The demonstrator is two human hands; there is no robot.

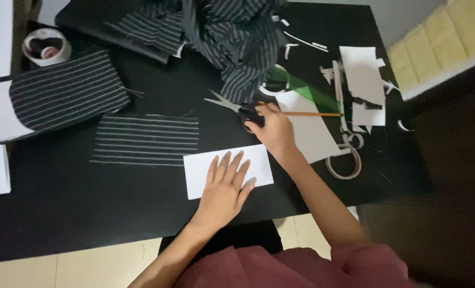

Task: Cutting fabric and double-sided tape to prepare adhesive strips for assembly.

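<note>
The white paper rectangle (228, 169) lies on the black table (61, 213), its long side running left to right. The left hand (224, 189) rests flat on it, all 5 fingers spread, holding nothing. Just above the paper, the right hand (274, 128) closes around the black scissors (232, 105), blades pointing left. An orange pencil (312, 113) lies right of the scissors. A striped cloth piece (147, 140) lies left of the paper.
</note>
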